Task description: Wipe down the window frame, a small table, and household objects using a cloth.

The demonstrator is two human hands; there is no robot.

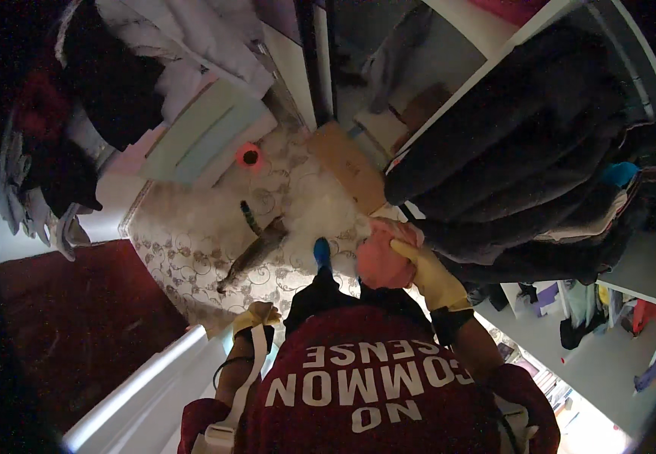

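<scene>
Right hand [435, 277]: fingers closed round pink cloth [381, 257]. Left hand [257, 314]: finger state cannot be told. Swung right, cloth could snag adjacent dark garments [509, 166].

Pink cloth [377, 257], crumpled; in right fingers [412, 257].

You stand in a home: dark clothes [509, 166] hang at right, above floral-patterned flooring [184, 234] left of centre.
</scene>
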